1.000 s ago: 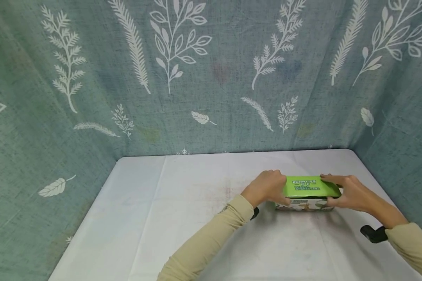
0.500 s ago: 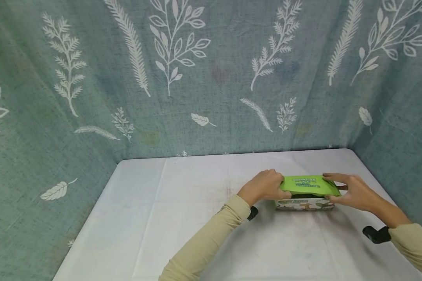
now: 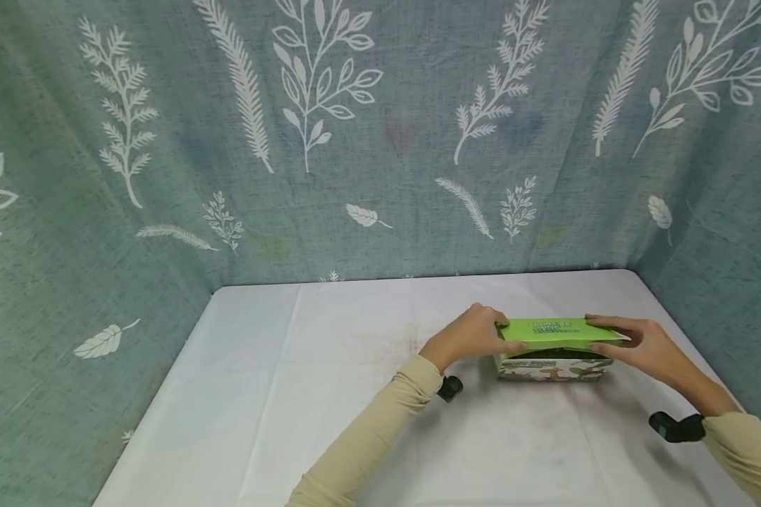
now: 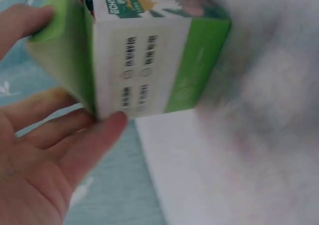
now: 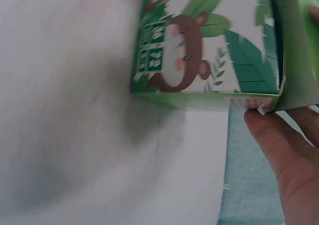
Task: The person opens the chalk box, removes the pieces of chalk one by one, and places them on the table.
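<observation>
A printed cardboard box (image 3: 553,370) with a cartoon bear face on its front (image 5: 184,53) stands on the right side of the table. Its green lid (image 3: 548,332) is partly raised, leaving a dark gap along the front. My left hand (image 3: 469,338) holds the lid's left end, thumb on the front edge; in the left wrist view, other fingers (image 4: 99,135) lie by the box's end panel (image 4: 144,65). At the lid's right end, my right hand (image 3: 640,345) holds it between thumb and fingers. The box's contents are hidden.
A white cloth covers the table (image 3: 330,380). Blue-green curtains (image 3: 406,141) with white leaf prints hang behind it and at both sides. Black devices sit at the left wrist (image 3: 450,388) and right wrist (image 3: 675,427).
The lid's front edge has risen from the box, widening the dark gap. My left hand has shifted slightly left and my right hand slightly right.
</observation>
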Demonstrator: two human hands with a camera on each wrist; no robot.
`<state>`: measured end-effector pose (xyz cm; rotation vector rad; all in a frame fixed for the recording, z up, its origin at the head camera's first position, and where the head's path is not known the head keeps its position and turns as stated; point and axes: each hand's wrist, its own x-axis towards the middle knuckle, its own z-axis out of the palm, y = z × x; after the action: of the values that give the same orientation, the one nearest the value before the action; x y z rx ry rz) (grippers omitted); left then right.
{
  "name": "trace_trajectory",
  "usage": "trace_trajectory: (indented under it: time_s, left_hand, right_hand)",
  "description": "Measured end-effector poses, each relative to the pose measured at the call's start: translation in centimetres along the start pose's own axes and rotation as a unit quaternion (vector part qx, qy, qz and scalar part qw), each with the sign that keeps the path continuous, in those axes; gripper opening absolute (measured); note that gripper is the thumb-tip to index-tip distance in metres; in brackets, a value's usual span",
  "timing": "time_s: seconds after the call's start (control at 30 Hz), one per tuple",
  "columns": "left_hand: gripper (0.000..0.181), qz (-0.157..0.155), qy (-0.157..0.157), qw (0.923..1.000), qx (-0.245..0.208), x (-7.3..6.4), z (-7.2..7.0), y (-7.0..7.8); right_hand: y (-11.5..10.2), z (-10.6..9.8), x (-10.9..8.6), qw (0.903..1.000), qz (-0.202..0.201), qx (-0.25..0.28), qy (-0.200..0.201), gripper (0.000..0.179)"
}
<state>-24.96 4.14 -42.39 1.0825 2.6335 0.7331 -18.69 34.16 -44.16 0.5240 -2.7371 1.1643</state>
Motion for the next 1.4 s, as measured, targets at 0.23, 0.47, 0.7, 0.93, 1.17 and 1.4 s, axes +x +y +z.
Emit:
trace_trajectory:
  time_s: [0.23, 0.47, 0.7, 0.93, 1.17, 1.4]
  left_hand:
    - [0.063, -0.042, 0.067, 0.9903, -0.114, -0.8, 2.0, -0.8]
    - [0.053, -0.061, 0.159, 0.9737, -0.152, -1.1, 3.1, -0.5]
    - [0.037, -0.013, 0.203, 0.9643, -0.17, -0.8, 3.3, -0.6]
    - [0.064, 0.031, 0.184, 0.9778, -0.095, -0.6, 3.3, -0.5]
    - [0.077, 0.004, 0.152, 0.9884, -0.007, -0.3, 3.2, 0.1]
    - [0.073, -0.024, 0.114, 0.9932, -0.001, 0.2, 2.5, 0.6]
  right_hand:
    - [0.0, 0.2, -0.6, 0.997, 0.07, 0.024, 0.023, 0.049]
    - [-0.4, 0.2, -1.1, 0.9915, 0.108, 0.027, 0.066, 0.049]
    - [-0.2, 0.6, -1.3, 0.9856, 0.102, 0.085, 0.105, 0.027]
    - [-0.2, 1.0, -0.5, 0.9946, 0.066, 0.019, 0.078, 0.049]
    - [-0.2, 1.6, 0.8, 0.9926, 0.069, -0.079, 0.061, 0.076]
    - [-1.9, 1.3, 2.0, 0.9891, 0.049, -0.137, 0.024, 0.067]
